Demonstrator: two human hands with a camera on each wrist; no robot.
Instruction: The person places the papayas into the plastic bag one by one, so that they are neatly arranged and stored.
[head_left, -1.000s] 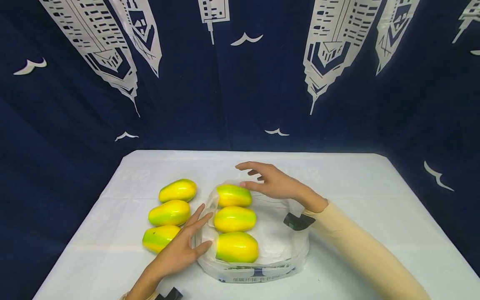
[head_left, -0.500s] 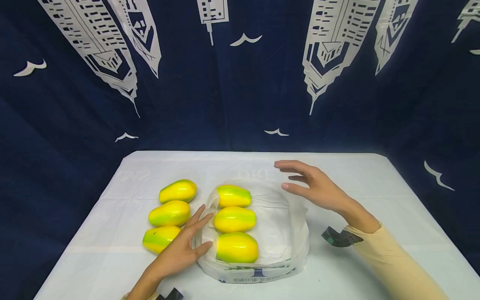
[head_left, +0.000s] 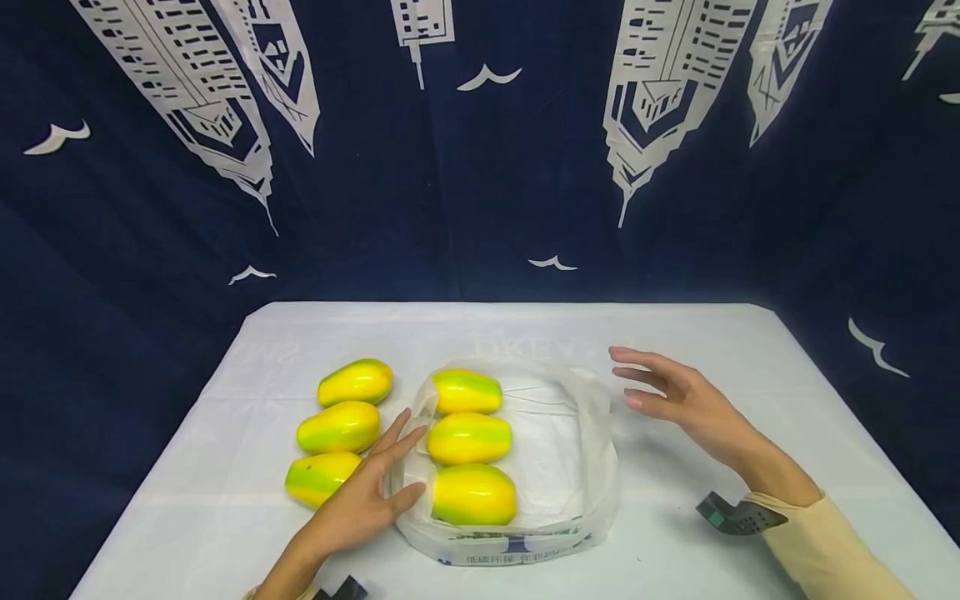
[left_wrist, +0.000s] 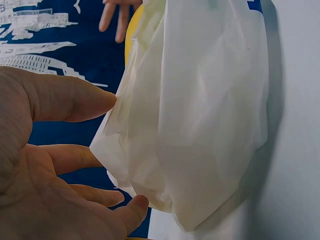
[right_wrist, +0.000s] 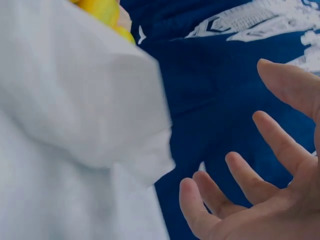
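Note:
A white plastic bag (head_left: 551,458) lies spread open on the table, its rim rolled low. Inside it, three yellow-green papayas (head_left: 470,438) line up along the left side. Three more papayas (head_left: 339,427) sit in a column on the table to the left, the nearest partly hidden behind the left hand. My left hand (head_left: 363,502) reaches to the bag's left rim with fingers spread; in the left wrist view, the fingertips are right at the plastic (left_wrist: 210,100). My right hand (head_left: 690,404) hovers beside the bag's right rim, fingers loosely spread and holding nothing.
A white cloth covers the table (head_left: 675,333). Behind its far edge hangs a dark blue curtain (head_left: 450,192) printed with white buildings and birds. Dark camera mounts sit at both wrists, the right one (head_left: 738,515) beyond the bag's right side.
My right hand has moved right, from over the bag's far papaya to outside the right rim. The left hand, bag and papayas stay in place.

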